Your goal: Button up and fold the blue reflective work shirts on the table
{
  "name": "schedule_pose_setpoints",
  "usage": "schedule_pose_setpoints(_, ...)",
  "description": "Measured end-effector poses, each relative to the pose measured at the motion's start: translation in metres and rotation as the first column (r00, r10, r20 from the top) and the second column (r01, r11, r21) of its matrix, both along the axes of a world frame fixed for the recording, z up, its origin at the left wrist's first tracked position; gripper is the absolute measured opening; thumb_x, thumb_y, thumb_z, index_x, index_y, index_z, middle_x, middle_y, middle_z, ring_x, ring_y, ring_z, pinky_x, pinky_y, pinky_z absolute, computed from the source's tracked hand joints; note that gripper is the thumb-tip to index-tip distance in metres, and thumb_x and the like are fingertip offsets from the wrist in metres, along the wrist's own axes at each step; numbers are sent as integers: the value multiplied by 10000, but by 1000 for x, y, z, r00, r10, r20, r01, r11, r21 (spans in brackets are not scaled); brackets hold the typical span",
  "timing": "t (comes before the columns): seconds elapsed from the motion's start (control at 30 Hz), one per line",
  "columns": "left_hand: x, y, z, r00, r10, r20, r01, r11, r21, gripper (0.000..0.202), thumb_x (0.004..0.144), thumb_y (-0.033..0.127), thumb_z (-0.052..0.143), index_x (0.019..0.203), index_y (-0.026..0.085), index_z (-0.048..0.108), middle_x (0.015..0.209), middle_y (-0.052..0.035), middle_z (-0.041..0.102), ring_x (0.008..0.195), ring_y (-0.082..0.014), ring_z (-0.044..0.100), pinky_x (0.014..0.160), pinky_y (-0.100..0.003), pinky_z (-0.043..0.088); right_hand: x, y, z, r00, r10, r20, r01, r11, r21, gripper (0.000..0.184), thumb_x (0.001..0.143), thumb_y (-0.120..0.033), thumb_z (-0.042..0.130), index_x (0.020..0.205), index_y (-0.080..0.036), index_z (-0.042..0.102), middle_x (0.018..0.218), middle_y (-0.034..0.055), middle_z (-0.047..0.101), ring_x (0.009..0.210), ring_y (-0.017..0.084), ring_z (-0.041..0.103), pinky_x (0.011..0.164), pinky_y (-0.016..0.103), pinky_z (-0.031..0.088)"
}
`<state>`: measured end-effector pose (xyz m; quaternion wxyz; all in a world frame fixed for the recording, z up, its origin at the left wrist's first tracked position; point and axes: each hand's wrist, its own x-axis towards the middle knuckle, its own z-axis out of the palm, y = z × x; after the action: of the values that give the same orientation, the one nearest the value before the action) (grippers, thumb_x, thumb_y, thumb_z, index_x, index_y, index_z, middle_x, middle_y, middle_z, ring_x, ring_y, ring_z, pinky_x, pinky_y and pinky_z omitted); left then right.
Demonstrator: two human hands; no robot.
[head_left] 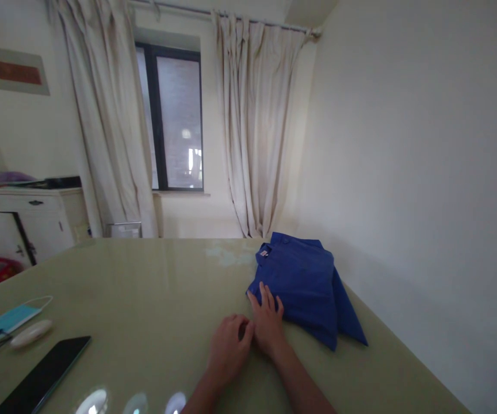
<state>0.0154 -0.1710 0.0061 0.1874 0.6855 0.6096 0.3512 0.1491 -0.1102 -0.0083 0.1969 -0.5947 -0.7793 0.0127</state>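
Observation:
A folded blue garment lies on the right side of the table, with a small label at its collar and one corner hanging out to the right. My right hand is beside its near left corner, fingers spread, the fingertips resting at the cloth's edge without gripping it. Just left of it, my left hand rests on the tabletop with its fingers curled in; no object shows in it. The two hands touch or nearly touch near the left thumb.
On the left of the glossy table lie a black phone, a blue face mask and a whitish oval object. A white wall borders the table's right edge. Behind stand curtains and a white cabinet.

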Motion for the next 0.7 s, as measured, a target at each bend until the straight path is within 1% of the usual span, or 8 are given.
schedule_pose_setpoints(0.1,0,1,-2,1000,12,-12,-12,1000,11,348,955,449,468,906,205,711,962,-93,726,944,-262,637,886,-380,435,0,1,-6,999,32,34,-31,999,-18,556,928,-351,528,1481,-312,485,1686,121,190,1543,299,189,1189,577,105)
schedule_pose_setpoints(0.2,1,1,-3,999,32,-42,-32,999,13,348,959,433,461,908,196,710,966,-89,722,941,-254,634,882,-370,441,1,0,-7,997,50,56,-48,998,-45,563,933,-367,505,1490,-289,481,1671,132,239,1532,294,228,1200,560,98)
schedule_pose_setpoints(0.4,2,-3,3,997,39,-71,-38,999,18,333,967,396,439,915,215,713,958,-52,726,948,-230,636,869,-340,441,3,2,-6,995,86,57,-81,993,-82,579,938,-320,425,1514,-269,450,1645,86,326,1506,253,286,1213,534,53)
schedule_pose_setpoints(0.53,2,-2,3,996,42,-82,-40,999,23,333,965,397,439,906,210,709,954,-56,725,956,-228,630,878,-332,444,2,1,-4,994,98,55,-91,989,-117,596,931,-304,425,1524,-249,441,1641,102,334,1496,261,307,1211,502,100)
schedule_pose_setpoints(0.7,2,-2,1,995,46,-92,-45,999,13,305,954,360,451,917,201,709,963,-62,721,961,-225,624,893,-329,444,4,-4,1,992,122,30,-116,981,-153,622,913,-278,441,1533,-229,434,1642,114,331,1501,272,302,1200,444,178)
